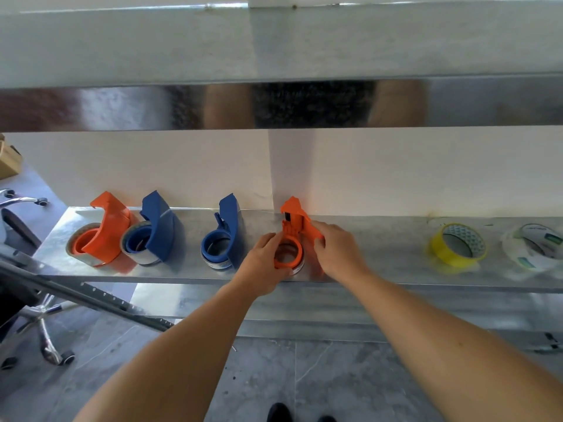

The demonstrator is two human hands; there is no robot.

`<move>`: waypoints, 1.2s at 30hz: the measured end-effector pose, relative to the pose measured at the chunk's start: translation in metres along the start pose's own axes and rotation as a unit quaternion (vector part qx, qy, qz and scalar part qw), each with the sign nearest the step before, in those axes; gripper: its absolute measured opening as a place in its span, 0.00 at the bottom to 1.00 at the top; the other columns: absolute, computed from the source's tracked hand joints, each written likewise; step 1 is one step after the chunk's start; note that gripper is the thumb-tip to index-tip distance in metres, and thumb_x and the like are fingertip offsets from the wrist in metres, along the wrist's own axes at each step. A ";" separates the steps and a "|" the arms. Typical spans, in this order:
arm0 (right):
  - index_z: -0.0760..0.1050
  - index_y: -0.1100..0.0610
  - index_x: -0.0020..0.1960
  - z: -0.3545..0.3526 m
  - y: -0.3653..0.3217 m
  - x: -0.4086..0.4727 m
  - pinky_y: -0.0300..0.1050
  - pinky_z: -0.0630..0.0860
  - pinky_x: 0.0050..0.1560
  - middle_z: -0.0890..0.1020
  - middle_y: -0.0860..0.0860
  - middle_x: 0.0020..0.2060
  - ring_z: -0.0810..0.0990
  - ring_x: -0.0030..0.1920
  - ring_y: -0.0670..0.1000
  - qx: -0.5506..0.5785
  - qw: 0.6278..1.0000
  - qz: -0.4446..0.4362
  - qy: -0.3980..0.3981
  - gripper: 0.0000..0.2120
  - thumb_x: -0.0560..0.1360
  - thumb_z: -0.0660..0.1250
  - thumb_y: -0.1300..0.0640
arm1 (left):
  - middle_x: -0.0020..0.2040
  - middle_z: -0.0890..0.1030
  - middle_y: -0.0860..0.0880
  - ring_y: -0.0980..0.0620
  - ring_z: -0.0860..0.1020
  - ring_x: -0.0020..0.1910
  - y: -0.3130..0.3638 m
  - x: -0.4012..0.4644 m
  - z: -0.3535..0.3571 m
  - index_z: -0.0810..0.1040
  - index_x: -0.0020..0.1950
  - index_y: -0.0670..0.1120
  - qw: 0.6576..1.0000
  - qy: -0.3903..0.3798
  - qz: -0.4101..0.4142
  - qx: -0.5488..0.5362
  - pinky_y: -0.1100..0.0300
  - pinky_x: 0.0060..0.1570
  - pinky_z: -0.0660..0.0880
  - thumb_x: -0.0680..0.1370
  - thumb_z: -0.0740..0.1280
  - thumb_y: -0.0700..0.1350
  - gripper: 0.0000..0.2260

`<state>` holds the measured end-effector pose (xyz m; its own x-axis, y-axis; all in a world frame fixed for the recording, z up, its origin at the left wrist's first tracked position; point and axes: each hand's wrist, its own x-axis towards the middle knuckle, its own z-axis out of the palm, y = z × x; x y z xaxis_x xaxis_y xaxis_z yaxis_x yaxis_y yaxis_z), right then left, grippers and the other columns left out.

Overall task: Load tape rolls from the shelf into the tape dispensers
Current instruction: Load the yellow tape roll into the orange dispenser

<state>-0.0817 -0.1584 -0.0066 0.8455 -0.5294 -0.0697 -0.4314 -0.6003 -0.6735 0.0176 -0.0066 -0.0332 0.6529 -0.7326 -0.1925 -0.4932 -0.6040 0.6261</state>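
Orange dispenser (292, 236) sits near the middle of the shelf (380, 257), by its front edge. The left hand (265, 266) grips its round part to keep it steady, and the right hand (338, 248) pinches its handle side, maybe to seat the tape.

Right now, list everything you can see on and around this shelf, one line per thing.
orange tape dispensers: 2, orange; one at the left end of the shelf, one mid-shelf held by both hands.
blue tape dispensers: 2, blue; one beside the left orange one, one left of the held dispenser.
yellow tape roll: 1, yellow; loose on the shelf, right side.
clear tape roll: 1, whitish with green print; far right of the shelf.
metal shelf: 1, silver-grey; across the view.
office chair: 1, chrome base and black seat; floor at left.
hands: 2; left hand on the held dispenser's ring, right hand on its body.
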 end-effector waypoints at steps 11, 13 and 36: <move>0.76 0.54 0.64 0.010 -0.015 -0.009 0.56 0.67 0.69 0.64 0.52 0.73 0.61 0.73 0.56 -0.093 0.992 -0.081 0.003 0.16 0.77 0.66 0.54 | 0.75 0.66 0.48 0.48 0.69 0.70 -0.006 -0.009 0.003 0.53 0.80 0.51 0.998 0.014 -0.056 -0.034 0.61 0.63 0.66 0.71 0.77 0.52 0.45; 0.76 0.52 0.64 0.011 -0.015 -0.010 0.58 0.64 0.71 0.61 0.50 0.75 0.54 0.76 0.56 -0.114 0.990 -0.079 -0.013 0.16 0.77 0.66 0.52 | 0.76 0.64 0.48 0.48 0.68 0.72 -0.007 -0.010 0.006 0.51 0.81 0.51 0.998 0.011 -0.056 -0.032 0.57 0.68 0.67 0.71 0.77 0.51 0.47; 0.64 0.54 0.75 0.000 -0.017 -0.013 0.47 0.60 0.73 0.64 0.52 0.75 0.62 0.74 0.53 -0.040 0.998 -0.041 -0.002 0.23 0.81 0.60 0.53 | 0.73 0.66 0.51 0.49 0.69 0.70 0.007 -0.009 -0.012 0.50 0.79 0.58 0.995 0.065 -0.009 -0.072 0.56 0.66 0.71 0.69 0.77 0.57 0.48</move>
<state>-0.0853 -0.1413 0.0055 0.8800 -0.4746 -0.0189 -0.3840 -0.6877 -0.6161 0.0149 -0.0008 -0.0183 0.7348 -0.6692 -0.1105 -0.3993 -0.5585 0.7271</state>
